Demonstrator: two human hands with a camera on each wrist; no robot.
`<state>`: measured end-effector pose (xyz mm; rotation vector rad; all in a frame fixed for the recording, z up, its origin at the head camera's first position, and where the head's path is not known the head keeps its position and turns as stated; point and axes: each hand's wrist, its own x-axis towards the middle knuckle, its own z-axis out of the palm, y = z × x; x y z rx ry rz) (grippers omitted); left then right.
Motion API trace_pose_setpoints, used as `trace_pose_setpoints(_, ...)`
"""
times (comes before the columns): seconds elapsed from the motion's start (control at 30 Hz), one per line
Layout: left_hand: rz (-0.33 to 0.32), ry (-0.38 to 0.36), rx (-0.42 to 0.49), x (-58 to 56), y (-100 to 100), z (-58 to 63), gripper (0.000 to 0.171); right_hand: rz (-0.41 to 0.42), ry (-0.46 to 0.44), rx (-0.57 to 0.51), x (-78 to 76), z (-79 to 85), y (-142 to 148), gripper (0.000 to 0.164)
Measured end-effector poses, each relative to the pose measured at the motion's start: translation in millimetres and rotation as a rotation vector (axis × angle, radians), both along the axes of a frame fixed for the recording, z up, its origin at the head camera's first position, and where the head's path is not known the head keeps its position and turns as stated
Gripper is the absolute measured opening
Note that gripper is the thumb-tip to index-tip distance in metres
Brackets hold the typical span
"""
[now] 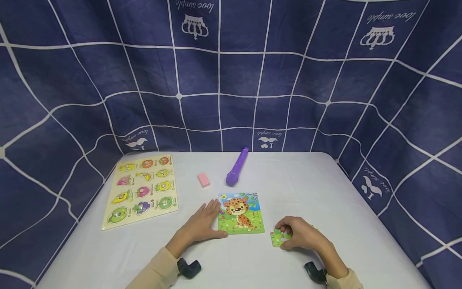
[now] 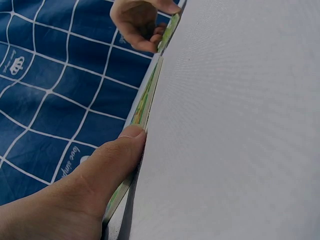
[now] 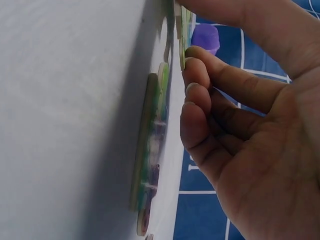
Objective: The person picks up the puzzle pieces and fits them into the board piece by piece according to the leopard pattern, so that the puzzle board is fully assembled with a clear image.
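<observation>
Looking nearly whole now, the spotted-cat puzzle (image 1: 241, 213), lying flat approx. mid bench (image 1: 238, 261), w/ cat, sky & grass all showing. Judging by the pinch, at least one pc left to seat: green pc (image 1: 277, 239), face up, just off the puzzle's near-right corner, toward the bench's right edge. No gap clear in the picture at this size; exact no. left, can't say. Over to orientation: puzzle roughly square, so no real long axis; cat upright, head to the bench's far edge, feet to the near edge, near side approx. parallel w/ the far edge. Green pc part-hidden, straight side facing the bench's left edge; long axis, can't tell. R hand (image 1: 299, 233): fingers curled, thumb opposite, pinching the green pc, spread no wider than the pc. L hand (image 1: 203, 224): fingers out straight by the puzzle's left side, thumb against its near edge, prob. steadying, w/out a grip. Untouched: fruit board (image 1: 134, 217) by the bench's left edge, purple mic (image 1: 236, 167) near the far edge.
</observation>
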<state>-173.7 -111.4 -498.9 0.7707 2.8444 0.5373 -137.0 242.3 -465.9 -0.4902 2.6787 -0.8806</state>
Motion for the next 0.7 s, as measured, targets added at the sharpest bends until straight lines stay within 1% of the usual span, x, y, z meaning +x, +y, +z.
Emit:
trace_pose_setpoints(0.13, 0.002, -0.009, 0.007, -0.6, 0.3, 0.2, 0.112, 0.005, 0.028, -0.019, -0.5, 4.5, 2.2, 0.048)
trace_pose_setpoints(0.23, 0.006, -0.011, 0.002, -1.3, 0.2, -0.2, 0.112, 0.001, 0.068, -0.033, -2.1, 8.5, 2.9, 0.047)
trace_pose_setpoints(0.37, 0.009, -0.009, 0.005, -1.7, 0.1, -0.6, 0.112, -0.016, 0.113, -0.026, -4.1, 10.1, 2.1, 0.046)
trace_pose_setpoints(0.57, 0.008, -0.018, -0.001, -1.5, 0.4, -0.9, 0.113, -0.039, 0.131, -0.01, -4.9, 8.1, -0.3, 0.046)
trace_pose_setpoints(0.7, 0.01, -0.021, 0.001, -1.3, 0.5, -0.9, 0.113, -0.038, 0.144, -0.018, -5.2, 8.0, -1.6, 0.046)
